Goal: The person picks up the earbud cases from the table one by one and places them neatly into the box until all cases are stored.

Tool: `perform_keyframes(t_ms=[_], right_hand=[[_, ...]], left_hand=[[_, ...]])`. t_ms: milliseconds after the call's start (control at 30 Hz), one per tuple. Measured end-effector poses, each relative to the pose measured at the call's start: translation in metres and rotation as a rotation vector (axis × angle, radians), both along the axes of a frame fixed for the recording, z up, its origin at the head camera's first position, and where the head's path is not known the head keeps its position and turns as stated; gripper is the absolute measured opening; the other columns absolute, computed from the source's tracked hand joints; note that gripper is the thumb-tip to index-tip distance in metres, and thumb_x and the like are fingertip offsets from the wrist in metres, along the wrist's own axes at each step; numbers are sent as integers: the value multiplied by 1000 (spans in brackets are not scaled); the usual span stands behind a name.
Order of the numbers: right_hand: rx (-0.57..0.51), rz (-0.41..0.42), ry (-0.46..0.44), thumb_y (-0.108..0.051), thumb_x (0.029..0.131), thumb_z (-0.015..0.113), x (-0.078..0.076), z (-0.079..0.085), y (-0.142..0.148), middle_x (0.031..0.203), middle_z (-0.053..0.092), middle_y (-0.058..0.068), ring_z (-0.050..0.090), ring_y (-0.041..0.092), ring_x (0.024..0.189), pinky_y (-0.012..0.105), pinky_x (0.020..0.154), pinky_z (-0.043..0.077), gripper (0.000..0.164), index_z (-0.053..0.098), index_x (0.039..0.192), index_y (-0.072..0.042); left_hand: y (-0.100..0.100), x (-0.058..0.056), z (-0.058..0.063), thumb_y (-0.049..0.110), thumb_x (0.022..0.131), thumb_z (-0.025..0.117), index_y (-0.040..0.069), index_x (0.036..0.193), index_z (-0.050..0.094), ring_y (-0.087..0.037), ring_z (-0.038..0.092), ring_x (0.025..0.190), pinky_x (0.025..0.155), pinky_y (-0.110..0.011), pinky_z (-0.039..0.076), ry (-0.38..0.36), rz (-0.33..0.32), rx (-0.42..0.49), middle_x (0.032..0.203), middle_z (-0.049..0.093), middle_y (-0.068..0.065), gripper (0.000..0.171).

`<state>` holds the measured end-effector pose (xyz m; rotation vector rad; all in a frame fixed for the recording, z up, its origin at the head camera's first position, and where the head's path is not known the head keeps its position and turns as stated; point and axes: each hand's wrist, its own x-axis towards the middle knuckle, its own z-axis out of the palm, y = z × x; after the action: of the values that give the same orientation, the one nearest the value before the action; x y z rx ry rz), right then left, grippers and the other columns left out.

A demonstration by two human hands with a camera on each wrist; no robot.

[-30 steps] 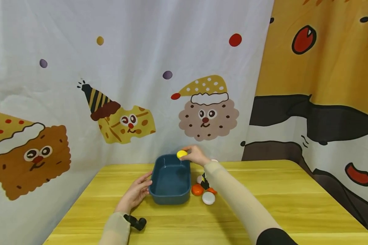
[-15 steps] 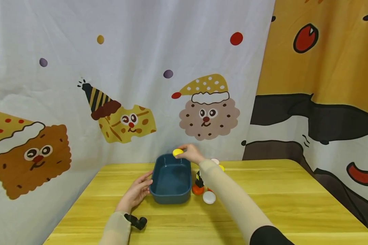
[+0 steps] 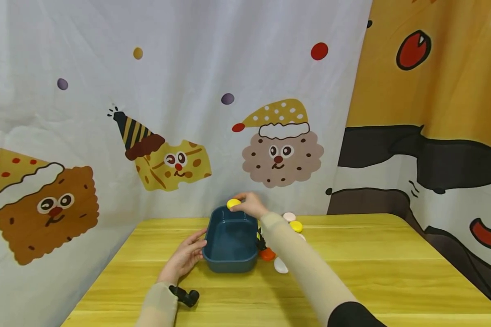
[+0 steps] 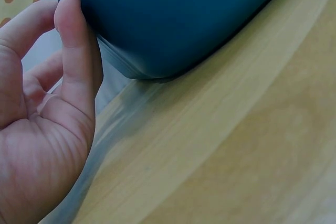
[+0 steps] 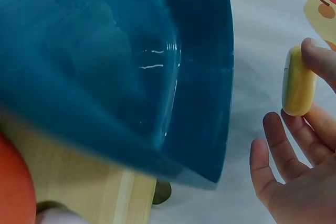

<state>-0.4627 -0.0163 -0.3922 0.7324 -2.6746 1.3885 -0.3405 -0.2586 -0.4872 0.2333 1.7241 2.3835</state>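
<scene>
My right hand pinches a small rounded disc between thumb and fingertips. It is yellow, with a pale side in the right wrist view. Disc and fingertips are above the back rim of a deep blue-green bin. Along the bin's left wall lies my left hand, fingertips at the rim, its fingers only slightly bent. From the left wrist view, the same hand touches the bin's outer wall.
Right of the bin lie several discs: an orange one, a white one, a yellow one and a pale pink one. My right sleeve partly covers this group. A printed curtain hangs behind the wooden table.
My right hand has moved a little left with the yellow disc, over the bin's back end. The discs at the back right have come out from behind the sleeve. The left hand stays at the bin.
</scene>
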Motion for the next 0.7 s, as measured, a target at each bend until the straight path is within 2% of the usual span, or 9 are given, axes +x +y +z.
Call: perform_keyframes(t_ms=[333,700], right_hand=[[-39,-46,-51,-19,76,83,1,-3,-13,112,66,10,59,23,98,34,85,50,46,70,116,-2],[-66,-119,-84,-16,76,83,11,-11,-31,116,65,10,60,26,103,36,88,50,49,68,121,-3]], left_hand=[[2,0,-1,5,99,53,2,153,22,-4,56,59,58,-16,50,-3,13,-11,95,55,-2,62],[1,0,1,5,100,52,2,154,21,-5,57,59,58,-16,50,-16,6,7,94,58,-2,62]])
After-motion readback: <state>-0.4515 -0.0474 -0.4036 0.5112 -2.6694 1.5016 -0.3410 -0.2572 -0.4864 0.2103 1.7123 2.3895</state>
